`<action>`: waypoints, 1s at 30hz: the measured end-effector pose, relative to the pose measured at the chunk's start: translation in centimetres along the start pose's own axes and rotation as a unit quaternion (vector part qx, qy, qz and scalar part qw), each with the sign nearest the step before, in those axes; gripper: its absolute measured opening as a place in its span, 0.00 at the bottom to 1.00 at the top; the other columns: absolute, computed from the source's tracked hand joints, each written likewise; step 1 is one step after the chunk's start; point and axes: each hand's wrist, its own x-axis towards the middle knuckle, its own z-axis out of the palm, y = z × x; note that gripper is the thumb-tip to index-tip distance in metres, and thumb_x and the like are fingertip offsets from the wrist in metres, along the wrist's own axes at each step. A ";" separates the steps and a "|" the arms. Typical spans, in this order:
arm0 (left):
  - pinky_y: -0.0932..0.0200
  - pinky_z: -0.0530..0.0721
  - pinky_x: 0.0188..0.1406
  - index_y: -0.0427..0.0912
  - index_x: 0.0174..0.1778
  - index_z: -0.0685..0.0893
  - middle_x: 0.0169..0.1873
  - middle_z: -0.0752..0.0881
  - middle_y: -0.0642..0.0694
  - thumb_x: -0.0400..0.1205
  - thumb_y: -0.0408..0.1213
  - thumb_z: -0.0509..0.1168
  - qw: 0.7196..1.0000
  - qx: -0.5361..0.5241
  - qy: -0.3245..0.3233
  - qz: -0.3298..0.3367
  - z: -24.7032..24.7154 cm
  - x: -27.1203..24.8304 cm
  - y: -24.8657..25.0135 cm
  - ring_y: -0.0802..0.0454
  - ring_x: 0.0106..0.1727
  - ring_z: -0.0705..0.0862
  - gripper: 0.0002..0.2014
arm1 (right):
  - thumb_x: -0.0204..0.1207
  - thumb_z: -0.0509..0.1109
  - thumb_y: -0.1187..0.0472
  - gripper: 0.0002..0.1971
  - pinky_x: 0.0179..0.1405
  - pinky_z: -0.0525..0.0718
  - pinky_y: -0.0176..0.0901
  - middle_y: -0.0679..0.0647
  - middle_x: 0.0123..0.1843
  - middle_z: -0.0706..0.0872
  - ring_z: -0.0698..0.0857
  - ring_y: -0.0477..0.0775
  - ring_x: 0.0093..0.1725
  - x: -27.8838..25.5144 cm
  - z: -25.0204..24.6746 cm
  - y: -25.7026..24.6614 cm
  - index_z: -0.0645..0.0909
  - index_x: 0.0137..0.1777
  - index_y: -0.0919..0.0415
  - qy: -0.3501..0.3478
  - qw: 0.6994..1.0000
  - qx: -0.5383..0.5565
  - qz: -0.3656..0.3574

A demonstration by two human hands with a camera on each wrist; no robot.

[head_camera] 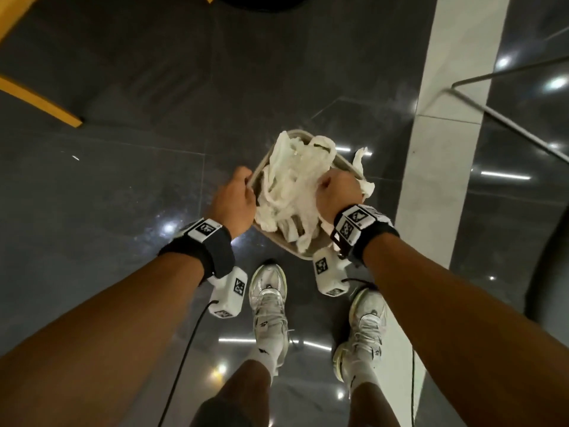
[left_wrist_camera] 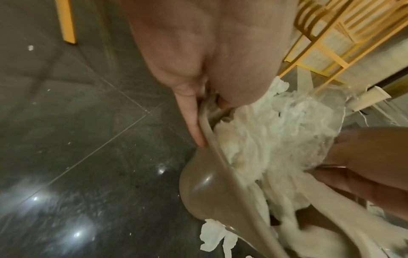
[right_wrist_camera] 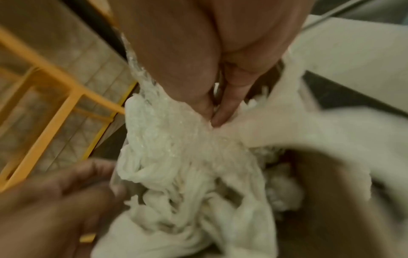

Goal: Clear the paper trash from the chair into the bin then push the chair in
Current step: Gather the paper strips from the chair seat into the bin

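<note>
1. The rim of the bin [head_camera: 309, 252] is gripped by the left hand [head_camera: 235, 201] on its left side; in the left wrist view the fingers [left_wrist_camera: 190, 118] lie along the outer wall and the thumb is hooked over the rim.
2. The paper trash [head_camera: 289, 192] is pinched and pressed down by the right hand [head_camera: 337, 192], whose fingertips [right_wrist_camera: 223, 111] are buried in the white wad.
3. The bin is filled to overflowing: crumpled white paper and clear plastic wrap [left_wrist_camera: 309, 111] are heaped above the rim, and a strip is draped over the outside on the right.
4. The bin is seen over a dark glossy floor [head_camera: 123, 180], just ahead of two pale sneakers [head_camera: 269, 306].
5. A yellow frame [head_camera: 40, 98] is seen well apart at the upper left.
</note>
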 end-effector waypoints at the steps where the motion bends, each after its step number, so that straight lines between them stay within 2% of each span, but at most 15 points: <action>1: 0.37 0.88 0.51 0.42 0.62 0.75 0.49 0.89 0.36 0.87 0.32 0.56 1.000 -0.023 -0.016 0.000 0.3 -0.4 -0.6 0.34 0.50 0.88 0.10 | 0.81 0.62 0.62 0.14 0.67 0.81 0.57 0.63 0.59 0.87 0.85 0.65 0.62 0.4 0.6 -0.5 0.82 0.61 0.68 0.011 1.000 0.002 0.021; 2: 0.37 0.88 0.51 0.42 0.61 0.75 0.50 0.89 0.36 0.87 0.31 0.57 0.998 -0.047 -0.029 -0.001 0.5 -0.9 -0.9 0.35 0.50 0.88 0.09 | 0.81 0.62 0.61 0.14 0.69 0.80 0.57 0.63 0.62 0.85 0.83 0.65 0.64 0.6 1.3 -0.9 0.78 0.62 0.67 0.014 0.999 0.022 0.040; 4: 0.37 0.88 0.52 0.42 0.59 0.76 0.50 0.89 0.37 0.86 0.30 0.60 0.996 -0.076 -0.037 0.000 0.9 -1.8 -1.3 0.37 0.51 0.89 0.08 | 0.83 0.61 0.59 0.14 0.69 0.79 0.54 0.60 0.64 0.83 0.82 0.64 0.67 0.3 2.8 -1.8 0.75 0.66 0.62 -0.041 0.995 0.069 0.056; 6: 0.40 0.89 0.52 0.42 0.59 0.76 0.50 0.89 0.39 0.85 0.30 0.61 0.995 -0.096 -0.028 -0.007 0.8 -2.2 -1.5 0.40 0.51 0.89 0.08 | 0.84 0.62 0.59 0.18 0.70 0.78 0.53 0.62 0.68 0.83 0.81 0.65 0.69 -0.4 3.8 -2.7 0.75 0.71 0.64 -0.119 0.992 0.044 0.023; 8: 0.44 0.89 0.52 0.41 0.60 0.76 0.52 0.89 0.39 0.86 0.30 0.60 0.994 -0.105 -0.018 -0.022 0.5 -2.1 -1.9 0.42 0.52 0.89 0.08 | 0.83 0.63 0.61 0.18 0.68 0.79 0.53 0.63 0.69 0.83 0.81 0.66 0.69 -0.9 3.9 -3.4 0.76 0.71 0.65 -0.147 0.989 -0.001 -0.025; 11: 0.44 0.88 0.51 0.40 0.62 0.74 0.54 0.88 0.38 0.88 0.32 0.58 0.993 -0.105 -0.013 -0.047 -0.1 -1.9 -2.3 0.42 0.53 0.88 0.08 | 0.82 0.62 0.65 0.24 0.76 0.72 0.50 0.60 0.77 0.75 0.73 0.63 0.77 -1.6 2.6 -3.9 0.69 0.78 0.61 -0.135 0.982 -0.039 -0.124; 13: 0.43 0.87 0.51 0.41 0.63 0.74 0.54 0.87 0.40 0.89 0.33 0.58 0.992 -0.109 -0.004 -0.061 -0.4 -2.1 -2.2 0.42 0.53 0.87 0.08 | 0.77 0.65 0.67 0.34 0.83 0.61 0.56 0.55 0.86 0.59 0.57 0.61 0.86 -2.4 1.1 -3.6 0.62 0.83 0.53 -0.087 0.976 -0.071 -0.184; 15: 0.46 0.85 0.48 0.42 0.64 0.73 0.53 0.85 0.42 0.89 0.34 0.58 0.991 -0.105 0.012 -0.081 -0.8 -2.3 -2.1 0.43 0.51 0.86 0.09 | 0.74 0.70 0.59 0.38 0.82 0.59 0.65 0.53 0.88 0.51 0.51 0.63 0.86 -2.9 -0.1 -2.7 0.60 0.83 0.46 -0.039 0.967 -0.161 -0.194; 17: 0.45 0.87 0.49 0.43 0.64 0.72 0.52 0.85 0.42 0.89 0.35 0.58 0.988 -0.112 0.022 -0.100 -0.9 -2.5 -2.1 0.42 0.49 0.87 0.09 | 0.73 0.72 0.50 0.33 0.76 0.70 0.67 0.57 0.84 0.59 0.62 0.66 0.81 -2.9 -0.6 -1.2 0.66 0.78 0.47 -0.046 0.951 -0.262 -0.157; 19: 0.41 0.88 0.53 0.43 0.63 0.72 0.52 0.86 0.41 0.88 0.34 0.58 0.986 -0.118 0.024 -0.111 -1.0 -2.7 -2.0 0.40 0.50 0.88 0.08 | 0.76 0.70 0.55 0.23 0.65 0.83 0.58 0.58 0.72 0.74 0.77 0.64 0.70 -2.6 -0.7 -0.1 0.76 0.71 0.53 -0.101 0.947 -0.279 -0.121; 22: 0.43 0.88 0.54 0.43 0.64 0.72 0.54 0.86 0.40 0.88 0.33 0.58 0.988 -0.111 0.026 -0.107 -0.9 -2.7 -1.9 0.40 0.52 0.87 0.09 | 0.81 0.63 0.65 0.12 0.55 0.89 0.51 0.58 0.56 0.87 0.89 0.62 0.55 -2.2 -1.2 0.3 0.84 0.61 0.60 -0.140 0.940 -0.274 -0.149; 24: 0.42 0.89 0.51 0.44 0.64 0.72 0.53 0.86 0.41 0.88 0.35 0.58 0.989 -0.108 0.019 -0.100 -0.8 -2.7 -1.9 0.41 0.49 0.88 0.09 | 0.81 0.62 0.66 0.13 0.57 0.89 0.50 0.58 0.57 0.87 0.88 0.61 0.55 -1.6 -1.8 -0.1 0.84 0.61 0.60 -0.101 0.950 -0.250 -0.158; 26: 0.39 0.91 0.49 0.45 0.62 0.72 0.53 0.86 0.41 0.88 0.35 0.59 0.989 -0.113 0.018 -0.095 -0.8 -2.5 -2.0 0.40 0.47 0.89 0.08 | 0.81 0.64 0.66 0.16 0.63 0.84 0.48 0.58 0.63 0.85 0.85 0.60 0.61 -1.0 -2.2 -1.1 0.83 0.66 0.59 -0.063 0.973 -0.161 -0.152; 28: 0.37 0.90 0.52 0.45 0.62 0.73 0.54 0.86 0.40 0.88 0.36 0.59 0.988 -0.118 0.021 -0.095 -0.9 -2.3 -2.0 0.41 0.49 0.89 0.08 | 0.81 0.65 0.65 0.23 0.69 0.78 0.48 0.58 0.71 0.81 0.80 0.60 0.70 -0.9 -2.2 -2.5 0.74 0.77 0.56 -0.107 0.985 -0.047 -0.127; 30: 0.37 0.89 0.55 0.45 0.62 0.73 0.55 0.86 0.40 0.88 0.36 0.60 0.987 -0.127 0.024 -0.099 -1.0 -2.2 -2.0 0.41 0.51 0.88 0.08 | 0.81 0.62 0.65 0.32 0.72 0.75 0.49 0.59 0.78 0.75 0.76 0.61 0.75 -1.0 -2.3 -3.3 0.61 0.85 0.51 -0.183 0.976 -0.034 -0.115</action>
